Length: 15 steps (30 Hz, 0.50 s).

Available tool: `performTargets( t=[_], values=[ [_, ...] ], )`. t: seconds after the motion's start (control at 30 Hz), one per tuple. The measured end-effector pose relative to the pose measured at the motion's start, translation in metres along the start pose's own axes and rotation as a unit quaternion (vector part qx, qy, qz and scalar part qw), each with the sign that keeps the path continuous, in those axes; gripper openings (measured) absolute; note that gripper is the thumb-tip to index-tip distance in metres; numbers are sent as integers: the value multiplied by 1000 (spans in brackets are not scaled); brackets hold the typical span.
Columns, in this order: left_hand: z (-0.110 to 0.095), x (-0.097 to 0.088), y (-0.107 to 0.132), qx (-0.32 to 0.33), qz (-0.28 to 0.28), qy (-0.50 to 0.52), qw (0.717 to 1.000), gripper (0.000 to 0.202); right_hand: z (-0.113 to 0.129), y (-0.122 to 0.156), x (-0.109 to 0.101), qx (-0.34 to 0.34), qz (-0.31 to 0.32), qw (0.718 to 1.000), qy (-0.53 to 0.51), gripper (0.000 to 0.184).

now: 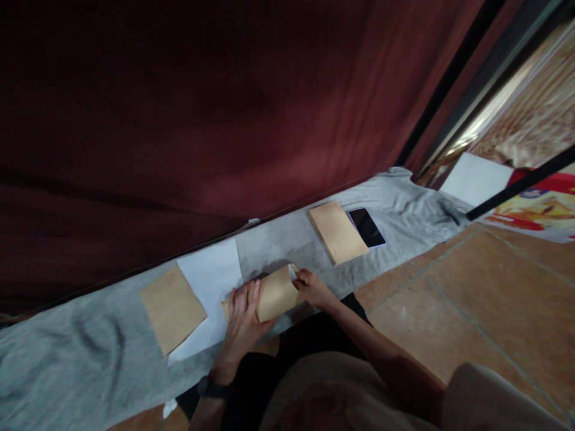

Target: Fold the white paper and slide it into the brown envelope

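A tan paper envelope (279, 294) lies across the bench in front of me, its right end gaping a little. White paper (291, 273) shows in that opening. My left hand (245, 308) rests on the left part of the envelope, fingers stretched flat over it and thumb apart. At the open end, my right hand (312, 288) is closed, its fingertips pinched at the white paper; the exact grip is partly hidden. Left of my left hand, another tan envelope (173, 308) lies on white sheets (213, 269). A further tan envelope (339, 232) lies to the right.
A dark phone (367, 227) with a light purple edge touches the right envelope. Grey cloth (90, 353) covers the narrow bench, wrinkled at both ends. A dark red curtain-like surface (224, 120) rises behind it. Black bars (521, 182), a printed red box (539, 203) and floor tiles (449, 299) are at right.
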State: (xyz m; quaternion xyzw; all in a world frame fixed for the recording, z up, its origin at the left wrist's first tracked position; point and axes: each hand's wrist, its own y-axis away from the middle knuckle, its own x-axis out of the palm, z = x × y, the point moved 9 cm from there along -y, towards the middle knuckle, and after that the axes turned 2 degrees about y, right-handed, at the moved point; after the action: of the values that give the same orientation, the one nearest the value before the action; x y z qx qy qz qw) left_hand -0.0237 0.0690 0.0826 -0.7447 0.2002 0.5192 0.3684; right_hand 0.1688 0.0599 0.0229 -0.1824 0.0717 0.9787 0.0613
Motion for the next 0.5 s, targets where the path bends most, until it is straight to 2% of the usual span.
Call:
performTargets(
  t=[0.1, 0.2, 0.27, 0.4, 0.43, 0.5],
  values=[
    [2, -1, -1, -2, 4, -5, 1000, 96, 4, 4, -8, -1, -43, 999, -4, 6],
    [2, 0, -3, -4, 10, -8, 1000, 96, 9, 11, -17, -7, -94, 994, -46, 7],
    [2, -1, -4, -5, 13, -6, 1000, 96, 11, 13, -19, -8, -104, 991, -85, 16],
    [3, -2, -6, 1, 18, -3, 1000, 95, 5, 13, -21, 22, -122, 984, -131, 53],
    [3, -3, -7, 2, 18, -5, 1000, 94, 1, 12, -21, 34, -126, 980, -151, 57],
    [6, -6, -11, 5, 18, -9, 1000, 90, -6, 8, -18, 58, -115, 971, -201, 44]
  ],
)
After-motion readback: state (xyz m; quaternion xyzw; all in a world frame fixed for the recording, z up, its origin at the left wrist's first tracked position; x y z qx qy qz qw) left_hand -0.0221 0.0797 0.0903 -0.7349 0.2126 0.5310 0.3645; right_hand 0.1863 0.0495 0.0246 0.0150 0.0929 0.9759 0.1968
